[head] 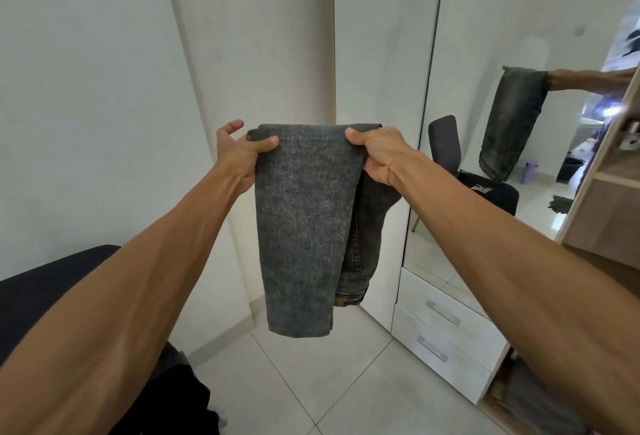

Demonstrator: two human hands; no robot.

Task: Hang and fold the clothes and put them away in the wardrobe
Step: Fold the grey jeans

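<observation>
Left hand (239,154) is clamped on the top left corner of the folded jeans (304,226), thumb pressed on the front, fingers behind, one finger lifted above the fold. Right hand (374,154) is clamped on the top right corner, thumb on the front, fingers curled behind the cloth. Both arms are stretched forward.

The dark grey jeans are held up in the air, centre of view, folded over at the top edge and hanging straight down. A second layer is seen behind the front panel on the right, with a waistband and brown patch at its lower end. The hem hangs clear of the tiled floor (346,382).

White wall (86,88) and a corner are seen behind the jeans. The wardrobe mirror door (485,36) stands just right of them; the jeans and an arm are reflected in it, along with a dark chair (445,143). Two white drawers (446,330) with metal bar handles sit below the mirror. A wooden shelf compartment (606,171) is open at the far right edge. A dark fabric surface (45,296) lies near left, under the left arm.
</observation>
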